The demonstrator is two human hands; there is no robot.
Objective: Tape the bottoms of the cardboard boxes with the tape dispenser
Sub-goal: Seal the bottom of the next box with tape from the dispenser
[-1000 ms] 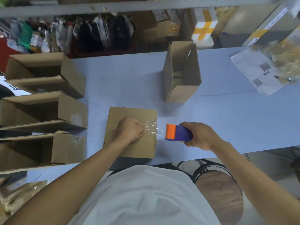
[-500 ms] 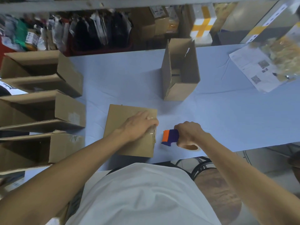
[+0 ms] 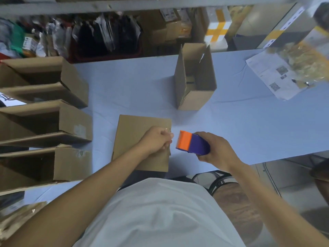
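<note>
A brown cardboard box [image 3: 135,132] lies bottom-up at the near edge of the blue table [image 3: 249,132]. My left hand [image 3: 156,139] rests on the box's right edge with its fingers curled, pinching what looks like clear tape at the corner. My right hand [image 3: 217,150] grips the tape dispenser [image 3: 192,143], purple with an orange front, just right of the box and lifted off the table. The dispenser's orange end faces my left hand, a small gap apart.
Three open cardboard boxes [image 3: 58,122] lie on their sides along the left. Another open box [image 3: 195,77] stands upright at the table's middle back. Printed paper and a plastic bag [image 3: 277,75] lie at the far right. A stool [image 3: 236,207] is below right; packed shelves behind.
My right hand has raised the dispenser from the table edge up to the box's right side. My left hand has curled from a flat press into a pinch at the box edge.
</note>
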